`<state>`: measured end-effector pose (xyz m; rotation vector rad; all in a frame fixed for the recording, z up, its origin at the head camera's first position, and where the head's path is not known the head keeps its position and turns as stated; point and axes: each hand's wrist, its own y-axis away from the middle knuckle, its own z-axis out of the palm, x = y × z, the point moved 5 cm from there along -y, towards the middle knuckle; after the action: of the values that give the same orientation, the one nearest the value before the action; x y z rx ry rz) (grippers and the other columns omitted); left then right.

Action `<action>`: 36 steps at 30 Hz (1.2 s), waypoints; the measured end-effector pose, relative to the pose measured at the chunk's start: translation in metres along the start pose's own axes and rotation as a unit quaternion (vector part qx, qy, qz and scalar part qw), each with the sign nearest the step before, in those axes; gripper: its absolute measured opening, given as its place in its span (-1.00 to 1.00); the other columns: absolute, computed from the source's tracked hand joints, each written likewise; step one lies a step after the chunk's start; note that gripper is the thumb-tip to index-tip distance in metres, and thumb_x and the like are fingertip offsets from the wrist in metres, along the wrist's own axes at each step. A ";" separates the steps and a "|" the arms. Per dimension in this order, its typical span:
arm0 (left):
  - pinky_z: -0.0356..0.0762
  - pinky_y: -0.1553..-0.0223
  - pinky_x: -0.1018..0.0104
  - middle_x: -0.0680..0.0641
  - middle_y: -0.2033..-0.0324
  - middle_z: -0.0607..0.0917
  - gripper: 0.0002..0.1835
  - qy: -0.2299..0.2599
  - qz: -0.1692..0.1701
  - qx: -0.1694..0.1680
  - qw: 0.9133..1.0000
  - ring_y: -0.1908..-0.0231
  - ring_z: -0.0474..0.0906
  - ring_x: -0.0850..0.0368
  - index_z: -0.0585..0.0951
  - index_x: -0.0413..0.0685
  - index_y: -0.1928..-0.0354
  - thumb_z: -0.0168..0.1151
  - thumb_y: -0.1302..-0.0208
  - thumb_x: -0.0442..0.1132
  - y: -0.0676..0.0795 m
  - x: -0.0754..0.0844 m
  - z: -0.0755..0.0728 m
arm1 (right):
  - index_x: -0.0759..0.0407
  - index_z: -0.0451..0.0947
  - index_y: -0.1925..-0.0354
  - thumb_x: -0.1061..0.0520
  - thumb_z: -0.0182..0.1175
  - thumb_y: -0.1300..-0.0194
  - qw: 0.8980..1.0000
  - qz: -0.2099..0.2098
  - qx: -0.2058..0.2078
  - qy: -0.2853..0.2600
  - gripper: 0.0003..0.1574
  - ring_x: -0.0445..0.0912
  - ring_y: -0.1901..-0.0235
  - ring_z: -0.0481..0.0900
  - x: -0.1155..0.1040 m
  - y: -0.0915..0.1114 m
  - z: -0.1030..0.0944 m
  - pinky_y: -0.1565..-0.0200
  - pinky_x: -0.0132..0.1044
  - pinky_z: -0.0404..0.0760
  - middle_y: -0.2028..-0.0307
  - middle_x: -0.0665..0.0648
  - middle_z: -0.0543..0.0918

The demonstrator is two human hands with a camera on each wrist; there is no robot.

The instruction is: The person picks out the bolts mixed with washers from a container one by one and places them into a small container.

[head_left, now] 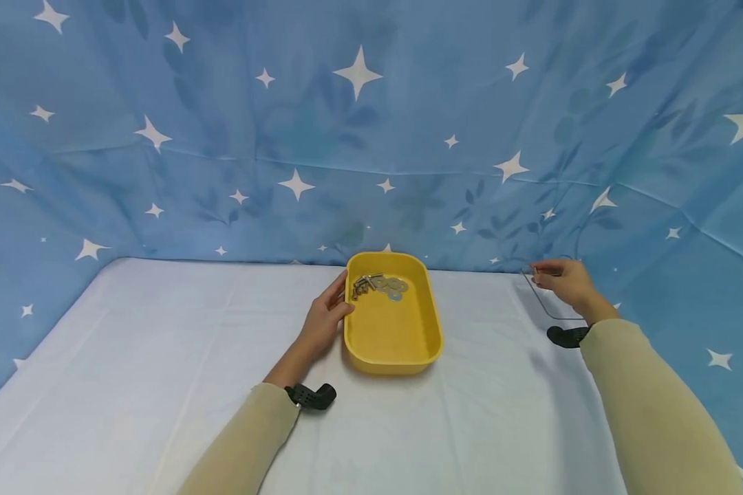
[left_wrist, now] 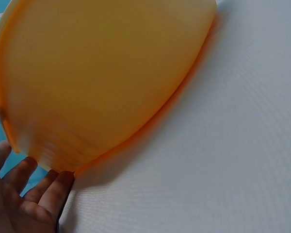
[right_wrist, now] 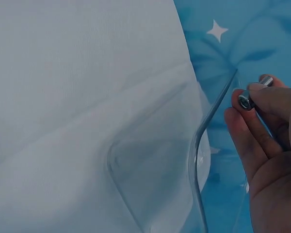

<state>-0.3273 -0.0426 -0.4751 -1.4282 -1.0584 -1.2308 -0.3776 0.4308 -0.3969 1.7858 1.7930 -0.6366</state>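
The left hand (head_left: pixel 324 322) holds the yellow tray (head_left: pixel 386 337) on the counter (head_left: pixel 161 357); screws (head_left: pixel 360 285) and washers (head_left: pixel 394 282) lie toward its far end; the right hand (head_left: pixel 563 283), its grip narrow, pinches a metal bolt (right_wrist: pixel 245 101) near a clear container (right_wrist: pixel 198 145).

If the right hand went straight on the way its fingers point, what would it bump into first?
Probably the thin bent rim just left of the right hand, unless the hand passes above it; depth is unclear. Farther along is the yellow tray.
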 end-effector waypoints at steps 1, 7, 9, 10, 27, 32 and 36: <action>0.28 -0.51 0.09 0.07 -0.56 0.23 -0.20 0.000 -0.001 0.002 1.000 -0.52 0.26 0.02 0.14 0.27 -0.59 0.08 -0.35 -0.32 0.000 0.000 0.000 | 0.43 0.35 -0.39 0.05 0.04 -0.54 1.000 0.003 -0.002 0.004 -0.37 -0.63 0.29 0.48 0.003 0.000 0.000 -0.19 0.08 0.64 -0.27 0.52 0.48; 0.28 -0.51 0.08 0.05 -0.56 0.25 -0.21 -0.006 0.001 0.010 1.000 -0.51 0.28 0.01 0.16 0.28 -0.58 0.08 -0.34 -0.32 0.000 0.000 0.000 | 0.46 0.39 -0.35 0.08 0.06 -0.52 1.000 0.016 -0.019 0.012 -0.39 -0.58 0.28 0.51 0.018 0.001 0.005 0.00 -0.21 0.75 -0.26 0.52 0.47; 0.28 -0.51 0.09 0.06 -0.55 0.25 -0.22 -0.007 0.001 0.009 1.000 -0.51 0.28 0.02 0.16 0.28 -0.58 0.08 -0.35 -0.32 0.000 0.001 0.002 | 0.44 0.42 -0.34 0.07 0.07 -0.52 0.999 0.020 -0.024 0.018 -0.40 -0.53 0.24 0.51 0.023 0.003 0.007 0.11 -0.40 0.70 -0.26 0.51 0.49; 0.29 -0.51 0.10 0.07 -0.55 0.26 -0.22 -0.008 0.000 0.009 1.000 -0.51 0.28 0.02 0.17 0.28 -0.58 0.08 -0.35 -0.32 0.000 0.001 0.002 | 0.43 0.43 -0.33 0.06 0.06 -0.53 0.999 0.022 -0.026 0.020 -0.41 -0.49 0.22 0.51 0.025 0.003 0.008 0.15 -0.45 0.68 -0.26 0.50 0.49; 0.22 -0.53 0.05 -0.12 -0.58 0.16 -0.21 -0.021 -0.014 -0.015 1.000 -0.53 0.20 -0.10 0.07 0.00 -0.61 0.03 -0.37 -0.36 0.013 0.031 0.001 | 0.38 0.40 -0.37 0.01 0.03 -0.54 0.999 0.033 -0.037 -0.017 -0.38 0.23 -0.26 0.48 0.009 0.002 0.037 0.08 -0.53 0.58 -0.30 0.46 0.49; 0.22 -0.53 0.07 -0.07 -0.59 0.15 -0.21 -0.020 -0.008 -0.013 1.000 -0.54 0.19 -0.06 0.06 0.09 -0.62 0.04 -0.39 -0.33 0.003 0.011 -0.001 | 0.33 0.39 -0.39 -0.01 0.04 -0.54 0.998 0.032 -0.050 -0.023 -0.37 0.22 -0.28 0.48 -0.005 0.006 0.042 -0.08 -0.29 0.61 -0.30 0.43 0.51; 0.24 -0.53 0.09 0.03 -0.58 0.19 -0.22 -0.012 0.000 -0.004 1.000 -0.53 0.22 -0.02 0.10 0.21 -0.60 0.06 -0.39 -0.31 0.000 0.002 0.000 | 0.31 0.40 -0.39 0.01 0.06 -0.53 0.997 0.028 -0.069 -0.033 -0.39 -0.04 -0.09 0.63 -0.014 0.008 0.046 0.00 -0.40 0.65 -0.28 0.41 0.52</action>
<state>-0.3269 -0.0429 -0.4734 -1.4522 -1.0716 -1.2206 -0.3679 0.3903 -0.4224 1.6968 1.6956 -0.5301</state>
